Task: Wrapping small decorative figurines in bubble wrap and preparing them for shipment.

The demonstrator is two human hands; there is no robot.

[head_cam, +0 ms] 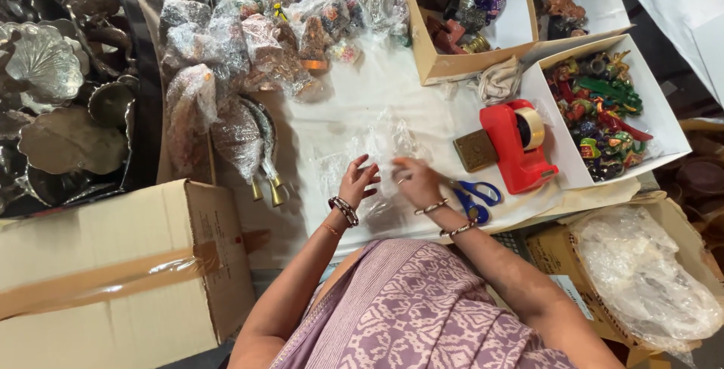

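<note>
My left hand (358,183) and my right hand (417,180) rest close together on a white-covered table, both touching a crumpled clear plastic wrap (381,146) that spreads out in front of them. The fingers of both hands press into the plastic; what lies inside it cannot be made out. Blue-handled scissors (473,195) lie just right of my right hand. A red tape dispenser (516,143) with a tape roll stands further right, with a small square brass block (475,150) beside it.
Many plastic-wrapped figurines (249,30) pile up at the back left. Open white boxes (664,116) of colourful trinkets stand at the right. A taped cardboard carton (121,271) sits front left, metal leaf-shaped trays (53,75) far left, a bag-filled carton (641,271) front right.
</note>
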